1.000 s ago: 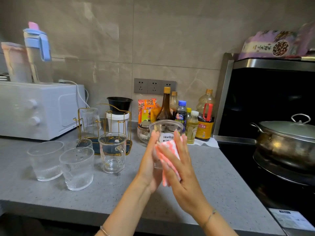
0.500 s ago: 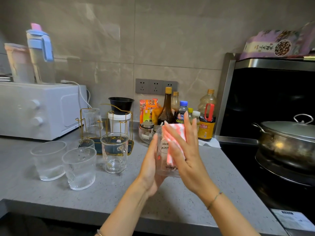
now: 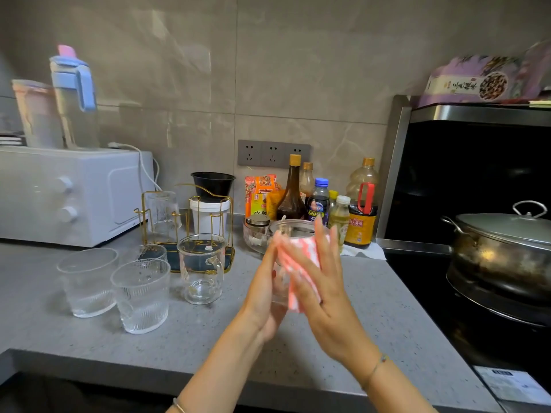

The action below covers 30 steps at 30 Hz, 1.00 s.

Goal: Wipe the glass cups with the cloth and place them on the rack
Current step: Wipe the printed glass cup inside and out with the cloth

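Head: glass cup (image 3: pixel 293 232) upright, rim upward.

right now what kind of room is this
Most likely a home kitchen: a lidded pot sits on a stove at the right, sauce and oil bottles line the wall, and a white microwave stands on the grey counter.

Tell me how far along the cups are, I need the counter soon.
Done: one glass sits on the gold rack. In hand: a cup between left hand and right hand, cloth pressed against it. Left: four cups wait on the counter, unracked.
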### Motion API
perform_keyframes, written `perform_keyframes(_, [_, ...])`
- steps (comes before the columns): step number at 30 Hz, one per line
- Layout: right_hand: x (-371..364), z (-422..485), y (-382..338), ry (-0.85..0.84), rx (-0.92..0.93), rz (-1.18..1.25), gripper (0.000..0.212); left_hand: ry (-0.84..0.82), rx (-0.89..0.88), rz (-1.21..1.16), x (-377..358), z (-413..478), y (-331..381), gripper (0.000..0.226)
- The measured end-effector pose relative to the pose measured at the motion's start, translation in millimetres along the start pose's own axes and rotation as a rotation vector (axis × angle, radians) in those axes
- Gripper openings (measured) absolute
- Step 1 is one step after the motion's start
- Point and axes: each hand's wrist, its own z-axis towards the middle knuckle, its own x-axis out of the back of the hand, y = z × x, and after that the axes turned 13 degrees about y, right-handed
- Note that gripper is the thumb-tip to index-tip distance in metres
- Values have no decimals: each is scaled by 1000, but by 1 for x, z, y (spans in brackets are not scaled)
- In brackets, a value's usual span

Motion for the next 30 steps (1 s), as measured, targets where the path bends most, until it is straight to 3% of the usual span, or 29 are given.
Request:
perform_keyframes(6, [6,28,-2,46,-10,-27,43,-2,-35,-47,-3,-4,-2,48])
perform_keyframes(9, [0,15,-5,19,-17,3,42,18,-51,-21,-2,-4,1,55])
perform_keyframes(13, [-4,-10,-6,-45,-97,82,49,-13,10,-24,-1,-5,4,62])
perform_keyframes(17, [-5,-29,-7,-105,-17,29,45,-16,134,-114,1,1,7,70])
perform_keyframes(21, [-2,-14,-8,-50,-52,25,46,-84,72,-88,-3,-2,6,61])
perform_keyframes(24, [4,8,-3,25,-88,32,44,-22,35,-36,-2,-3,2,51])
perform_keyframes(30, [6,19,-1,28,-65,39,42,-25,-23,-20,-4,-7,3,56])
